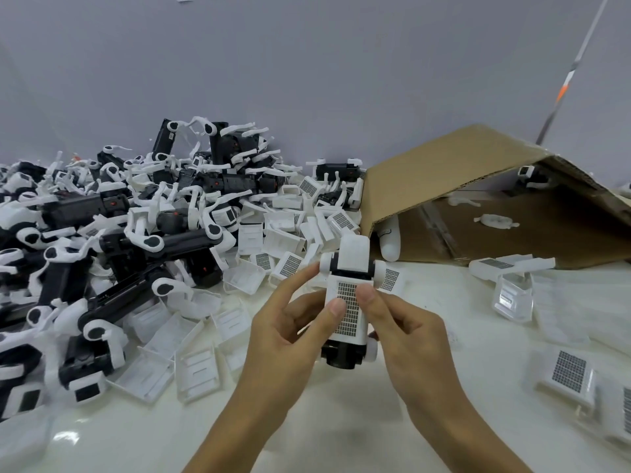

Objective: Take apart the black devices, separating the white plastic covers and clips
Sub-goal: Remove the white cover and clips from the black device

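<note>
A heap of black devices (112,240) with thin white clips fills the left of the frame; an open cardboard box (444,186) lies at upper right. Loose white covers (194,367) litter the glossy table (341,421).

At centre, the left hand (286,332) and right hand (406,332) pinch one device (348,302), thumbs on its gridded white cover. It looks light, rigid and smooth, probably snap-fitted, so prying at the cover's edges seems wisest. The fingers behind are hidden.
</note>
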Tool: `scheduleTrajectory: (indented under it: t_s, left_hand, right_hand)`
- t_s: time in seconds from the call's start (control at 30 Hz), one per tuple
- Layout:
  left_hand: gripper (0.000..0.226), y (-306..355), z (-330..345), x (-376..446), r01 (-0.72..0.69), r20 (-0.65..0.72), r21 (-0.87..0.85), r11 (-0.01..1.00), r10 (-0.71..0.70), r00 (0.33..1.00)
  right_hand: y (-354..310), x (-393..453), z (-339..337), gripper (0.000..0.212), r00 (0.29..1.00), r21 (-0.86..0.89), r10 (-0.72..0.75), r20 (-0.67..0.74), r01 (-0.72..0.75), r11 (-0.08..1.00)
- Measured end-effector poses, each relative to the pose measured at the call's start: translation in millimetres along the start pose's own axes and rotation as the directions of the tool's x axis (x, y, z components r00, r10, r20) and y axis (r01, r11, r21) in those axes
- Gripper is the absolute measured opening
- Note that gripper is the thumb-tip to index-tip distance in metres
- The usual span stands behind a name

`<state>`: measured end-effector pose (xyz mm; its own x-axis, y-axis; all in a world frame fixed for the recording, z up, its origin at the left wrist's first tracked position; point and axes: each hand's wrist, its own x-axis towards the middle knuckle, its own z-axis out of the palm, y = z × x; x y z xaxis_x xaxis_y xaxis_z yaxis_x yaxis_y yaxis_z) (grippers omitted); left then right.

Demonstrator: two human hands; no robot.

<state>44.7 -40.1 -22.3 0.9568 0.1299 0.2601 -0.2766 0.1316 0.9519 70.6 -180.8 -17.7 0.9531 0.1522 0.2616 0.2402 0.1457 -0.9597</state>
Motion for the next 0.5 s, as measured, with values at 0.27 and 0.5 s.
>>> scheduleTrajectory:
  t_s: [0.27, 0.5]
  left_hand:
    - [0.057, 1.9, 7.8, -7.2, -0.167, -0.087, 0.087, 0.982, 0.174, 0.981]
    - [0.055, 1.6, 20.9, -16.6, -0.388, -0.160, 0.337, 0.858, 0.458, 0.874]
  right_hand:
    - [-1.1, -3.1, 3.9, 0.032, 0.993, 0.002, 0.089, 0.079, -0.090, 0.996]
    - [4.1, -5.4, 5.1, 0.041, 0.992, 0.030, 0.079, 0.094, -0.082, 0.996]
